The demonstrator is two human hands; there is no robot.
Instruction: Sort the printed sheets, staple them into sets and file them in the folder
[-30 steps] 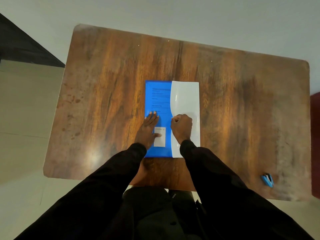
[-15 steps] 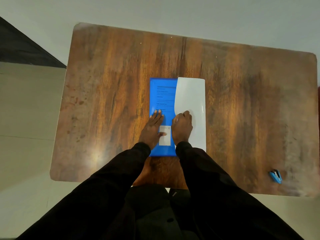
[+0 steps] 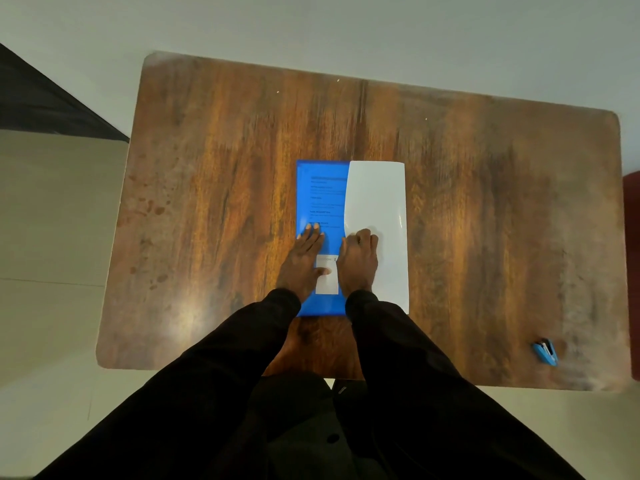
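Note:
A blue folder (image 3: 320, 188) lies flat in the middle of the wooden table (image 3: 207, 168). Printed text shows on its left half, and a small white label (image 3: 327, 285) sits near its lower edge. A white sheet (image 3: 377, 199) covers the folder's right half, its left edge bowed inward. My left hand (image 3: 303, 261) lies flat on the folder's lower left, fingers straight, thumb touching the label. My right hand (image 3: 358, 261) sits on the white sheet's lower left edge with bent fingers holding that edge. A small blue stapler (image 3: 545, 351) lies at the table's near right corner.
The table's rounded edges end over a pale floor (image 3: 52, 220). A dark strip (image 3: 41, 98) runs at the far left, and a dark red object (image 3: 632, 271) shows at the right edge. My black sleeves (image 3: 242, 358) cross the near table edge.
My right hand has slid slightly up the white sheet's edge, and the sheet lies flatter. My left hand stays pressed on the folder. The camera view has shifted a little.

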